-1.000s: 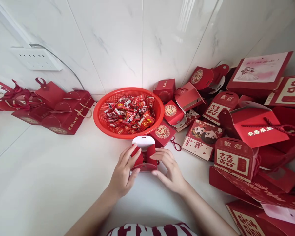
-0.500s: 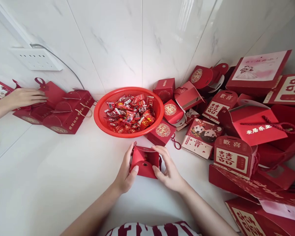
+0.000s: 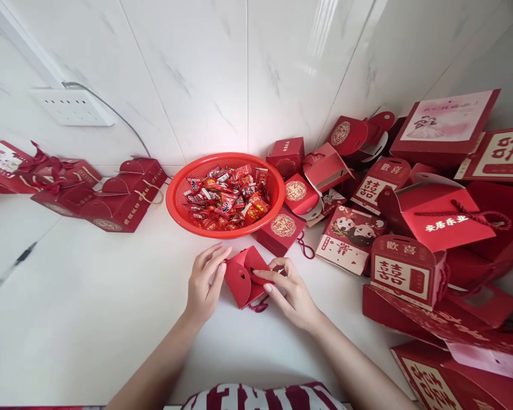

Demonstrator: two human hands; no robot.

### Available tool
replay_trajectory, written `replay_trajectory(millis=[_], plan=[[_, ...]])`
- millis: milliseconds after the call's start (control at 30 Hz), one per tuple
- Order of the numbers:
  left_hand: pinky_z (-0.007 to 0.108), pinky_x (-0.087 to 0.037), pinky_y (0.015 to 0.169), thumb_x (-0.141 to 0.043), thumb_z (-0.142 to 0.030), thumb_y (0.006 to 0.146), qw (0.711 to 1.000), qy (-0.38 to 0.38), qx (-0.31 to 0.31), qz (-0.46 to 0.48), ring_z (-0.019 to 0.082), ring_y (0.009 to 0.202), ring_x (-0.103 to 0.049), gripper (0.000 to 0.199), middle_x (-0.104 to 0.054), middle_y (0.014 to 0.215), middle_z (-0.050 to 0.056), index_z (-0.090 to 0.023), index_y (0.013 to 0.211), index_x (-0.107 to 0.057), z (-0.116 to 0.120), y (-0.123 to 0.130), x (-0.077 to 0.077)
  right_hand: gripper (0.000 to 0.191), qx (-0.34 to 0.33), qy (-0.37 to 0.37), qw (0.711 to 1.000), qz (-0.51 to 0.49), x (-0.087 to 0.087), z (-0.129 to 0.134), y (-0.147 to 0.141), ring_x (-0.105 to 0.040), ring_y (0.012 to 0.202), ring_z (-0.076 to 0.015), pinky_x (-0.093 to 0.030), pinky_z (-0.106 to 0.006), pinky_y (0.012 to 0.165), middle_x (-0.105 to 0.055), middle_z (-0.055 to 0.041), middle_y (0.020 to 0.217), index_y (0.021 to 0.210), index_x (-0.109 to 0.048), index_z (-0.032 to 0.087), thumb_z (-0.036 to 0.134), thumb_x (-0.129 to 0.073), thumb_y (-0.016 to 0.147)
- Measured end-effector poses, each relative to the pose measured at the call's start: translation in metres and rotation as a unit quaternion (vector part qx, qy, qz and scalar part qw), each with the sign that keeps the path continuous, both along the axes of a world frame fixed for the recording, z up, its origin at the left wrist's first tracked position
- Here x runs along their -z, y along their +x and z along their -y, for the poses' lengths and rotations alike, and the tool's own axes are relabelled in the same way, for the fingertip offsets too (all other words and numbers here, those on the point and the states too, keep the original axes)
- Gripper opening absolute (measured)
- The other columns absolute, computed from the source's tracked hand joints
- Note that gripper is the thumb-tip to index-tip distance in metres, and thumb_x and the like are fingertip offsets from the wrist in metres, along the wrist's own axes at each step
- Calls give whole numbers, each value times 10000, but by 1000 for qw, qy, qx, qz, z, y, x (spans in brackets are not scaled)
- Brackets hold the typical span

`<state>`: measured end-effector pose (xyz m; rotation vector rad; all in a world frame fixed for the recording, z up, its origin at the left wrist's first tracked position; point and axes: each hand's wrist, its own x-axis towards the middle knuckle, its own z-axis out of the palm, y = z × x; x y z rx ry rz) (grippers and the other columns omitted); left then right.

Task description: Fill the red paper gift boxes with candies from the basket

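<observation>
A small red box [image 3: 240,283] lies turned at an angle on the white table in front of me, its rounded flaps partly raised and a dark red cord at its lower right. My right hand [image 3: 291,293] grips one of its flaps between thumb and fingers. At the box's left side, my left hand [image 3: 206,280] has its fingers apart, the fingertips close to the box's upper left corner. Just beyond the box stands a red plastic basket [image 3: 173,209] of wrapped sweets [image 3: 226,200].
Many red boxes [image 3: 408,273] with gold and white prints pile up on the right. More red boxes [image 3: 123,199] stand at the left by the wall. A pen [image 3: 12,267] lies on the left of the table [image 3: 111,296]. A socket panel [image 3: 74,107] is on the wall.
The small box has been turned, and its flaps stand differently. My left hand has loosened from it; my right hand has moved onto a flap. Another person's hand has left the boxes at the left.
</observation>
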<state>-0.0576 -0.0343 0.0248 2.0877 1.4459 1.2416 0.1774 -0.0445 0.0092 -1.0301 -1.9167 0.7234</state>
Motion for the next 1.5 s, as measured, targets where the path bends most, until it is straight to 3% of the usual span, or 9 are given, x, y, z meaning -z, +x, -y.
replay_trajectory(millis=[100, 200, 333, 467, 567, 700, 900, 1100, 1500], plan=[[503, -335, 1147, -473, -335, 974, 987, 28, 78, -141, 293, 1387, -395, 457, -422, 1513, 86, -275, 1427, -490, 9, 3, -11, 321, -6, -9, 1000, -9, -2, 6, -5, -565, 1065, -222, -520, -398, 955, -508, -83, 1073, 1262, -645, 298, 317, -520, 967], [562, -244, 1173, -547, -485, 919, 945, 24, 153, -288, 354, 1439, -305, 653, -317, 1578, 135, -198, 1487, -406, 19, 11, -22, 282, -12, -28, 999, -26, -7, 8, -3, -578, 1023, -217, -528, -392, 925, -517, -80, 1057, 1211, -660, 284, 317, -531, 963], [550, -344, 1110, -549, -489, 916, 928, 10, 114, -355, 384, 1440, -279, 646, -224, 1611, 148, -222, 1488, -409, 29, 16, -33, 249, -43, -42, 997, -38, -14, 7, 8, -600, 1021, -225, -536, -389, 900, -576, -83, 1067, 1175, -655, 287, 279, -511, 972], [502, -468, 983, -591, -361, 881, 926, -26, 43, -374, 353, 1268, -470, 621, -340, 1557, 100, -342, 1476, -415, 41, 6, -40, 231, -40, -30, 998, -27, -14, 7, 16, -605, 1057, -225, -516, -385, 926, -581, -98, 1126, 1153, -640, 264, 230, -493, 978], [504, -474, 982, -596, -354, 864, 925, -39, -32, -376, 340, 1210, -504, 625, -389, 1516, 102, -339, 1467, -434, 49, -17, -38, 223, -31, -30, 999, -9, -10, 8, 17, -608, 1059, -215, -508, -371, 923, -566, -102, 1146, 1133, -641, 261, 222, -479, 985], [536, -437, 1039, -525, -403, 917, 902, -56, -187, -386, 368, 1245, -486, 582, -356, 1539, 127, -278, 1478, -432, 51, -76, -32, 219, -37, -38, 999, 15, -5, 11, 16, -614, 1061, -195, -508, -339, 908, -559, -92, 1165, 1129, -633, 258, 220, -469, 990], [608, -322, 1117, -427, -536, 948, 849, -164, -380, -328, 449, 1442, -222, 652, -219, 1598, 148, -245, 1524, -332, 24, -187, -39, 230, -43, -34, 997, 54, 1, 11, 15, -626, 1041, -179, -511, -323, 901, -556, -84, 1191, 1150, -609, 265, 214, -444, 997], [672, -249, 1108, -352, -643, 953, 862, -216, -351, -293, 456, 1457, -137, 735, -155, 1603, 183, -219, 1545, -252, -19, -250, -56, 229, -46, -39, 996, 72, 3, 8, 14, -628, 1025, -176, -512, -326, 887, -555, -84, 1199, 1147, -597, 266, 211, -429, 1002], [672, -221, 1111, -304, -687, 948, 876, -209, -340, -270, 452, 1462, -107, 761, -99, 1612, 195, -224, 1547, -235, -38, -263, -52, 238, -59, -43, 993, 93, 7, 7, 13, -638, 1023, -182, -516, -337, 904, -567, -85, 1187, 1148, -588, 262, 202, -408, 1005]])
